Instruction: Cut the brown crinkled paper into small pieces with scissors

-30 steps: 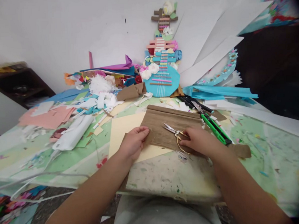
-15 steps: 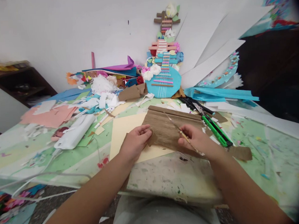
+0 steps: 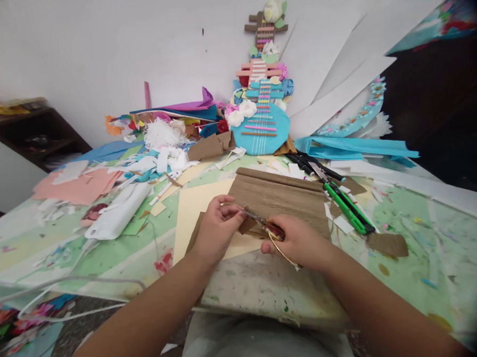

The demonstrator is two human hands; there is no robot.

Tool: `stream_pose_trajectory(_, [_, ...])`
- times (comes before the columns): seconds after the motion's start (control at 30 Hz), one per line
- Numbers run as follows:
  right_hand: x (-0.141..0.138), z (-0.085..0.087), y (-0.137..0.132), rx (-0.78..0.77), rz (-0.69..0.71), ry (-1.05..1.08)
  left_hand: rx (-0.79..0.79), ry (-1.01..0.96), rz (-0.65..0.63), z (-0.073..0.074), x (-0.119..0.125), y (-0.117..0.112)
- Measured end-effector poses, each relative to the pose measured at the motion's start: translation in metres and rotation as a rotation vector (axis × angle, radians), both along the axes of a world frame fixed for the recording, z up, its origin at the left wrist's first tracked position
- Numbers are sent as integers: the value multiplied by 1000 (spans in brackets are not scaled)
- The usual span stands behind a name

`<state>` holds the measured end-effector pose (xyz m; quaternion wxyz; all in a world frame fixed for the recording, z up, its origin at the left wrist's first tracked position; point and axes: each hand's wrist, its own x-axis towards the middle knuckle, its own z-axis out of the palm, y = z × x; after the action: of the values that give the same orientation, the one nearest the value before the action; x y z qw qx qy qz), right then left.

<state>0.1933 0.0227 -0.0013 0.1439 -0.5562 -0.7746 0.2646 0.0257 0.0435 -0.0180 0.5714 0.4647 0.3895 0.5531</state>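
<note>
A brown textured paper sheet [image 3: 283, 197] lies on the table in front of me, over a cream paper sheet [image 3: 196, 207]. My left hand [image 3: 215, 230] pinches the brown sheet's lifted near-left corner. My right hand [image 3: 300, 242] is closed on small gold-handled scissors [image 3: 265, 227], whose blades point left and meet that corner right beside my left fingers.
Green utility knives [image 3: 346, 205] and black pens lie right of the brown sheet. A white bottle [image 3: 118, 211], pink paper [image 3: 77, 187] and paper scraps lie to the left. A blue paper guitar [image 3: 263, 113] and white boards [image 3: 338, 98] lean on the wall. The table edge [image 3: 269, 305] is near my body.
My right hand picked the scissors up off the brown sheet and swung them left to the corner. My left hand lifted that corner.
</note>
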Motion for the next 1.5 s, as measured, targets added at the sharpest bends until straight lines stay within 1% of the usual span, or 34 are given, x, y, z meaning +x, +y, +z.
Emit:
stream_pose_trajectory(0.27, [-5,-1,0,45,10,-21,-91,-64,-5,2,3,-1])
stream_pose_trajectory(0.4, [-6,2,0,28,-12,-60,-111,-78,-4,4,3,-1])
stream_pose_trajectory(0.6, [-3,3,1,54,-59,-77,-118,-73,-11,4,2,-1])
stream_pose_trajectory(0.7, [2,1,2,49,-78,35,-143,-92,17,5,2,0])
stream_pose_trajectory(0.77, [3,0,1,1,-99,188,-152,-101,53,5,1,0])
stream_pose_trajectory(0.83, [2,1,0,-65,-133,346,-127,-77,80,4,2,1])
stream_pose_trajectory(0.97, [-8,2,0,-181,-227,520,-7,83,88,3,6,-4])
stream_pose_trajectory(1.07, [-13,-3,2,-224,-216,614,47,203,75,5,11,-11])
stream_pose_trajectory(1.13, [-14,-7,3,-209,-212,655,62,247,66,6,13,-13])
stream_pose_trajectory(1.2, [-15,-9,4,-189,-224,662,60,246,58,7,13,-14])
stream_pose_trajectory(1.4, [-15,-5,2,-224,-242,651,14,143,59,6,12,-11])
stream_pose_trajectory(1.5, [-14,-1,1,-204,-244,634,-26,82,20,4,13,-10])
